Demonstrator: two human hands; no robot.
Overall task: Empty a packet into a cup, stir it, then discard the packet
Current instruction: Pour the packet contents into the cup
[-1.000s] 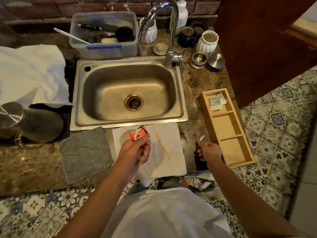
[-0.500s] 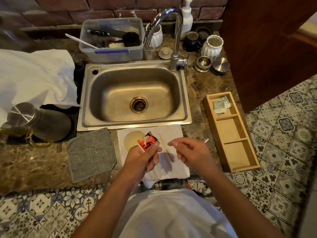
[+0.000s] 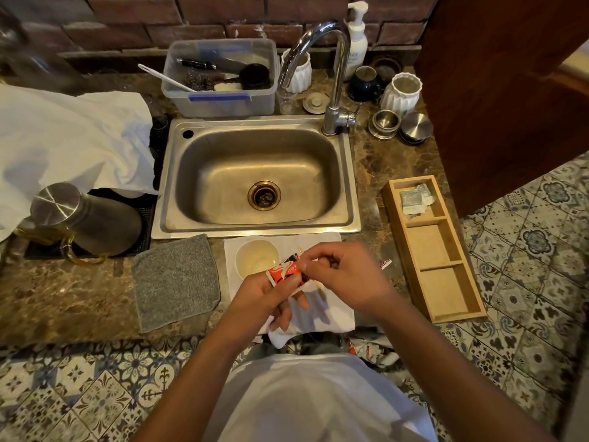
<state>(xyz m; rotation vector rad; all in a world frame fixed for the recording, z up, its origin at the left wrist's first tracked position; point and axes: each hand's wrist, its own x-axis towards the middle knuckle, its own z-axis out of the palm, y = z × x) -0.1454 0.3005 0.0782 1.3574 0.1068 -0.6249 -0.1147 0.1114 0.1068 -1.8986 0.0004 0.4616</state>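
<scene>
I have the red packet (image 3: 284,272) pinched in my left hand (image 3: 267,293), its grip clenched around the lower end, while my right hand (image 3: 342,275) pinches the packet's upper edge between thumb and fingers. The packet hangs just beside the cup (image 3: 257,258), at its right rim and above the white cloth (image 3: 322,311) the cup stands on, in front of the sink (image 3: 256,180). On the marble tabletop (image 3: 63,295) a grey mat (image 3: 175,280) lies left of the cloth, and a wooden tray (image 3: 435,250) sits to the right.
</scene>
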